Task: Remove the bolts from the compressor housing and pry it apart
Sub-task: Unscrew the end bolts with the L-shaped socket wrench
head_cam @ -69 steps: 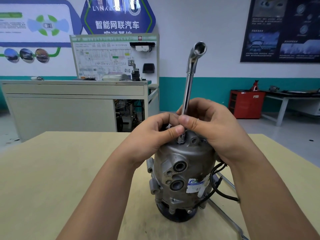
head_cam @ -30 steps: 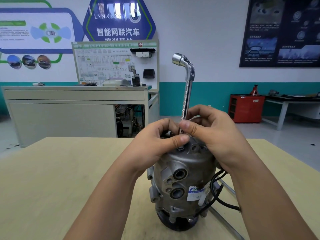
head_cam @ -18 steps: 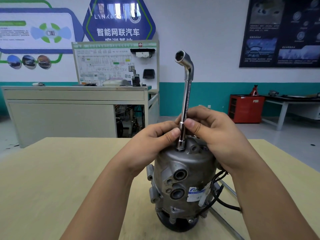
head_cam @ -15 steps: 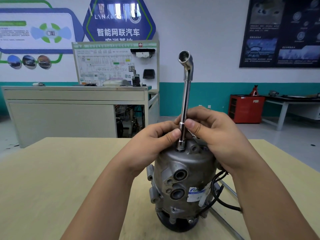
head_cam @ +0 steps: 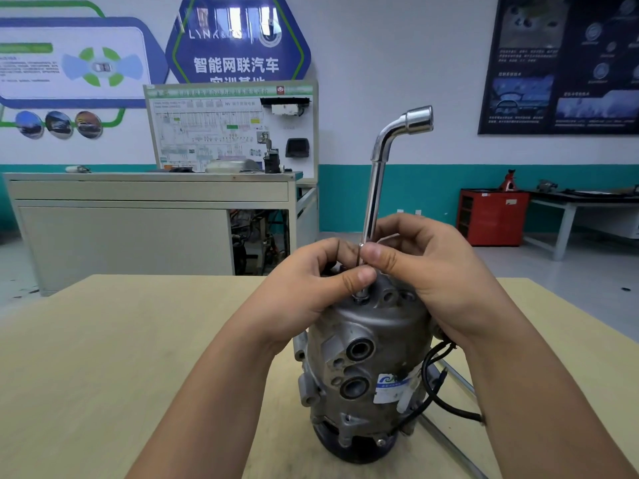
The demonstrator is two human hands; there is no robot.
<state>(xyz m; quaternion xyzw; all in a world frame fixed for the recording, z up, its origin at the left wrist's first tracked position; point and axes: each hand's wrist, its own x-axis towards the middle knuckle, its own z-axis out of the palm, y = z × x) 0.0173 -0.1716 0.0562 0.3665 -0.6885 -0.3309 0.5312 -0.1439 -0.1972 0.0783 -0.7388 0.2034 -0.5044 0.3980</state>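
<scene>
On my feed the compressor housing (head_cam: pixel 366 357) stood on end at the lower centre of the frame, on the wooden table (head_cam: pixel 103 357). Its long axis was vertical and its two round ports (head_cam: pixel 359 349) faced the camera. The L-shaped socket wrench (head_cam: pixel 375 188) rose almost upright from the housing's top face, leaning slightly right, with its bent upper socket pointing toward the right of the frame. Its lower end sat at the top rim (the bolt under it was hidden from me). The left hand (head_cam: pixel 311 288) pinched the shaft low down, and the right hand (head_cam: pixel 432 271) gripped it just above with thumb and curled fingers. A black cable (head_cam: pixel 435 385) looped down the housing's right side. At mid-left, the grey bench (head_cam: pixel 138 216) had an open bay holding dark machinery I could not identify.
</scene>
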